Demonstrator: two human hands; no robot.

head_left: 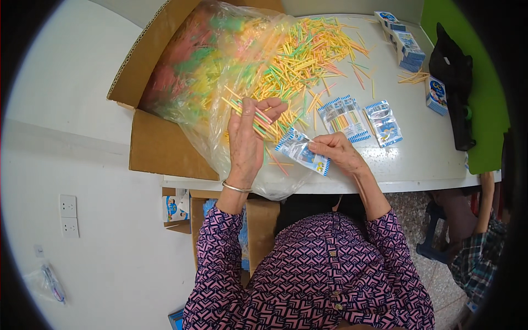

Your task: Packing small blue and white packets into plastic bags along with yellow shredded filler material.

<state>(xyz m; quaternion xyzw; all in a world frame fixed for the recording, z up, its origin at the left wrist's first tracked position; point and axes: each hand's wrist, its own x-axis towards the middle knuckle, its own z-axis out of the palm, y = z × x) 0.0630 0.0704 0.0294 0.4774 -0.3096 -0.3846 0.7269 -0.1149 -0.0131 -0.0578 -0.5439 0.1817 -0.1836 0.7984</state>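
My left hand (pixel 245 143) is closed around several thin yellow, pink and green sticks (pixel 264 125), held at a slant above the near edge of a big pile. Between the thumb and fingers of my right hand (pixel 342 154) is pinched a small blue-and-white plastic packet (pixel 301 150), its far end close to the held sticks. The loose stick pile (pixel 313 52) spreads over the white table (pixel 374 165) out of a clear plastic bag (pixel 220 71). Just beyond my right hand lie overlapping clear-fronted packets (pixel 345 118) with coloured sticks showing, and a separate packet (pixel 384 124).
A cardboard box (pixel 170 143) stands on its side around the bag at the left. Small printed boxes (pixel 408 48) line the far right, another small box (pixel 436 94) beside a black object (pixel 452 71) and a green panel (pixel 487 110). Another person's arm (pixel 486 201) shows at the right.
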